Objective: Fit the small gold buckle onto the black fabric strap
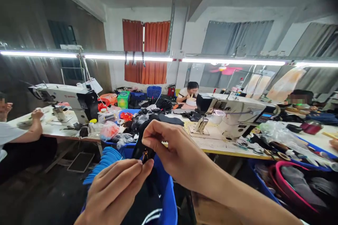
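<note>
Two hands are closed on one black strap (142, 147), held up near the camera at centre, above a blue bin (169, 200): right hand (182, 154) pinched at its upper part, left hand (116, 190) pinched on its lower end beside a small orange fitting. For clean handling, the strap is judged best kept taut between both pinches, fingertips kept off the fitting.

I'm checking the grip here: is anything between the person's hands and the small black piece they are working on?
Nothing visible is. The right hand pinches the top of the black piece directly, and the left hand fingertips touch its lower end. It is held up in the air above the blue bin, apart from the table clutter.
</note>
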`<act>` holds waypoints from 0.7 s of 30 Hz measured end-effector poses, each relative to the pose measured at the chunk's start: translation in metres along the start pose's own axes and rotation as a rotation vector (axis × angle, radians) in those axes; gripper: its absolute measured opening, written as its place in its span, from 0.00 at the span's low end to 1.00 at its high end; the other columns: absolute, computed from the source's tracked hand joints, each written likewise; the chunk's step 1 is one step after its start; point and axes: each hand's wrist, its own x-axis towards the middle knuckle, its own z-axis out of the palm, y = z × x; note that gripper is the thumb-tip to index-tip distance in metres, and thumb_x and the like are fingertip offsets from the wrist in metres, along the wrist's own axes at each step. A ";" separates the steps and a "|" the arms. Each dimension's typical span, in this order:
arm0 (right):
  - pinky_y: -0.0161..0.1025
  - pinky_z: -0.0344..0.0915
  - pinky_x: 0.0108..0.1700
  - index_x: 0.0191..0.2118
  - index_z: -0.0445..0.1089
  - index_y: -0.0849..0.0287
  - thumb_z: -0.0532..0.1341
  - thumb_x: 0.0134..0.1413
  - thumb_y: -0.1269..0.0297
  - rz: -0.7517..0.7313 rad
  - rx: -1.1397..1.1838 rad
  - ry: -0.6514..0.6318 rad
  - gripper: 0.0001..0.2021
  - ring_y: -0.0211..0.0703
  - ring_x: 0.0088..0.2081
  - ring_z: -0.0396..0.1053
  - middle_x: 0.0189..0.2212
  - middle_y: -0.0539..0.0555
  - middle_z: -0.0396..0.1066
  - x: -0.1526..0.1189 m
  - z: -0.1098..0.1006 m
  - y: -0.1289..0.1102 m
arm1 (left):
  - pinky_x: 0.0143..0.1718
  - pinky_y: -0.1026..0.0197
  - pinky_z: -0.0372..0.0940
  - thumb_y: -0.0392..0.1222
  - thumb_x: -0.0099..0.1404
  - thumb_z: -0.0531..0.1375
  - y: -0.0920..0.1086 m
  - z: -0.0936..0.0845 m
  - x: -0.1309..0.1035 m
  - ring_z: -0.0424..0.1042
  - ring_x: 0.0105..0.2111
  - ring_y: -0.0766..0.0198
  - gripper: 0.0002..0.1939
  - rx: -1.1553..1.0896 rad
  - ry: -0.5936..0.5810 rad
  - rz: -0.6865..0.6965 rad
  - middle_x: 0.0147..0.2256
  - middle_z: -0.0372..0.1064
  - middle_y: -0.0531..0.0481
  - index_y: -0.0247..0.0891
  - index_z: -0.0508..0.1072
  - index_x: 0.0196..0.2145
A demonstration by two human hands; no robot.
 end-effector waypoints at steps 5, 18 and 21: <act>0.31 0.53 0.30 0.32 0.66 0.57 0.60 0.64 0.74 0.014 -0.041 -0.012 0.08 0.30 0.27 0.61 0.25 0.42 0.66 -0.004 -0.002 -0.009 | 0.48 0.69 0.72 0.22 0.66 0.61 0.008 0.005 -0.009 0.79 0.39 0.67 0.26 -0.014 0.096 -0.013 0.39 0.81 0.52 0.42 0.75 0.58; 0.28 0.58 0.33 0.32 0.70 0.56 0.63 0.62 0.72 -0.048 -0.071 -0.030 0.07 0.28 0.28 0.64 0.25 0.41 0.69 -0.016 -0.018 -0.023 | 0.24 0.68 0.58 0.51 0.56 0.71 -0.010 -0.022 0.064 0.62 0.22 0.68 0.13 -0.854 -0.340 -0.998 0.17 0.68 0.54 0.42 0.83 0.20; 0.29 0.60 0.33 0.31 0.74 0.57 0.63 0.59 0.75 -0.042 -0.020 0.012 0.08 0.29 0.29 0.67 0.26 0.42 0.73 -0.012 -0.016 -0.017 | 0.24 0.67 0.56 0.51 0.54 0.72 -0.017 -0.018 0.069 0.59 0.22 0.69 0.13 -0.850 -0.350 -0.989 0.17 0.68 0.54 0.41 0.84 0.20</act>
